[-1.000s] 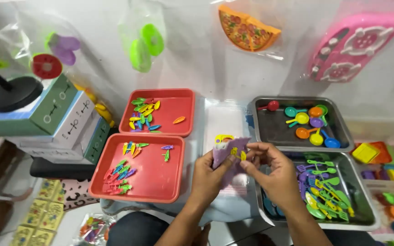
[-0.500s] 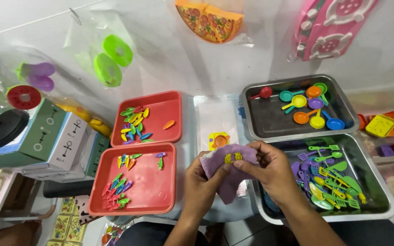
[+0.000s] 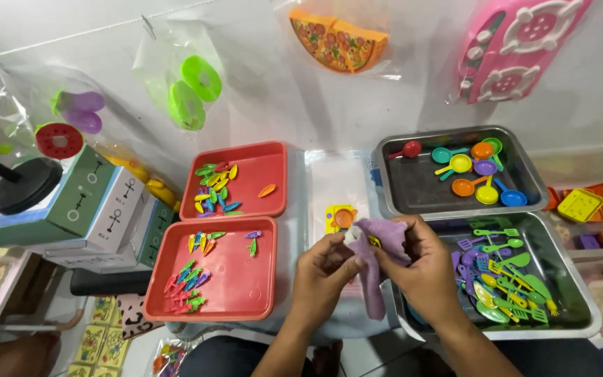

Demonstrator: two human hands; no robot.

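Both hands closed on purple cloth (image 3: 375,269): left hand (image 3: 326,269), right hand (image 3: 423,269). Since a second ago cloth hangs lower, more gathered around small yellow piece, held over gap between red tray (image 3: 221,307) and metal tray (image 3: 574,307). Handling continues, nothing released.

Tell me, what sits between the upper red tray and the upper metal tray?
In the head view, a clear plastic bag lies between the upper red tray and the upper metal tray, with a small yellow toy at its near end.
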